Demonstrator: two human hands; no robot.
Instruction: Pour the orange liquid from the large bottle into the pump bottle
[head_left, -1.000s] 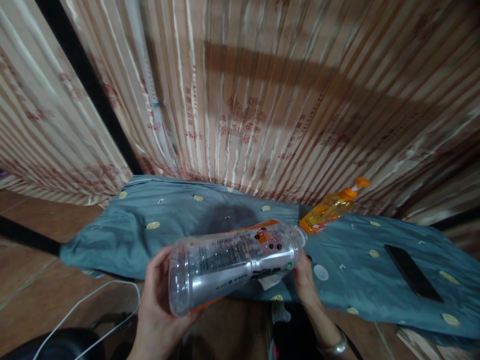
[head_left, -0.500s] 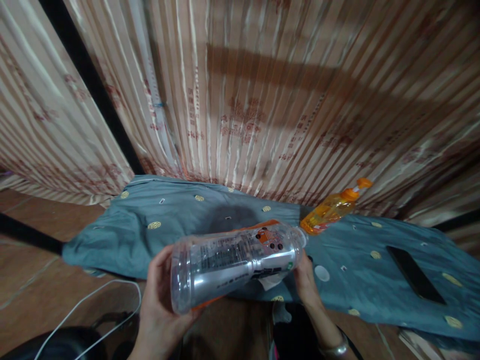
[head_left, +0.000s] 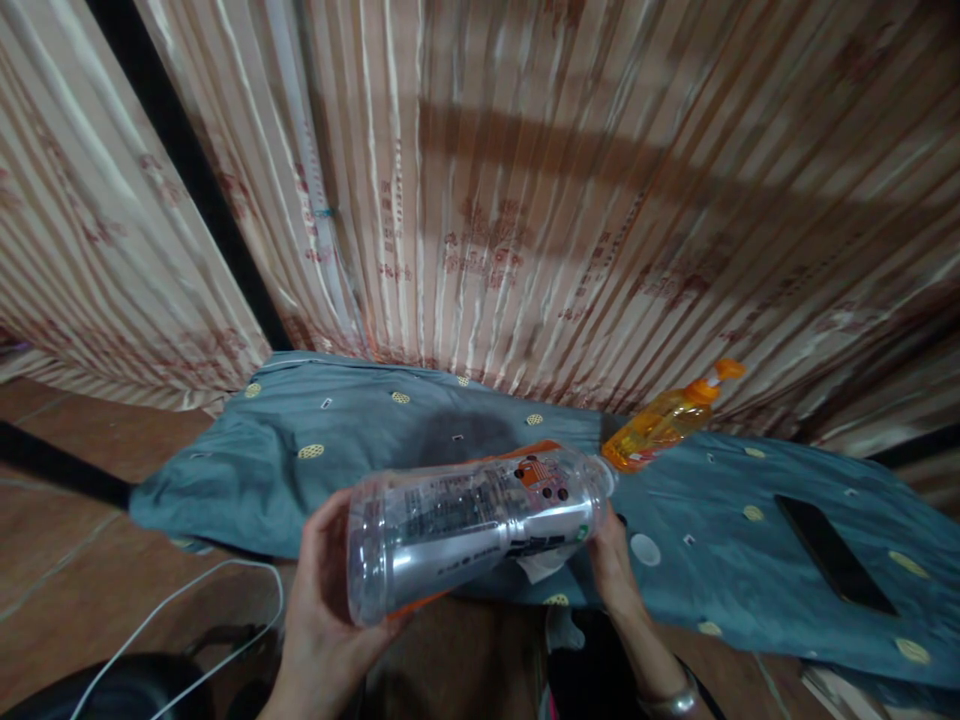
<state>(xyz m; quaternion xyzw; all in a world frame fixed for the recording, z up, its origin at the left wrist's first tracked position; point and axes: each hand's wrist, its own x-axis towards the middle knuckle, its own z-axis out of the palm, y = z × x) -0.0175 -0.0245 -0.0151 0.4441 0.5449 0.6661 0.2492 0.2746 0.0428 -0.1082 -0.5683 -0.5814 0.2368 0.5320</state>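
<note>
A clear plastic bottle (head_left: 480, 530) with a silver and orange printed label lies sideways between my hands, above the cloth. My left hand (head_left: 330, 590) is wrapped round its base end. Near the neck end, my right hand (head_left: 607, 560) grips the bottle from below, its fingers mostly hidden behind it. The bottle's open-looking mouth points right, towards an orange pump bottle (head_left: 656, 430) of yellow-orange liquid. A white round cap-like disc (head_left: 645, 549) rests on the cloth right of my right hand. Part of a white piece of paper or tissue (head_left: 544, 566) shows under the bottle.
A teal patterned cloth (head_left: 247, 470) covers the low surface. A black phone (head_left: 836, 555) lies on it at the right. Behind hangs a striped curtain (head_left: 480, 200). Dark poles (head_left: 187, 170) stand at the left, and a white cable (head_left: 180, 600) loops at the lower left.
The view has shifted very slightly. Both hands keep their hold on the clear bottle, which stays in nearly the same pose.
</note>
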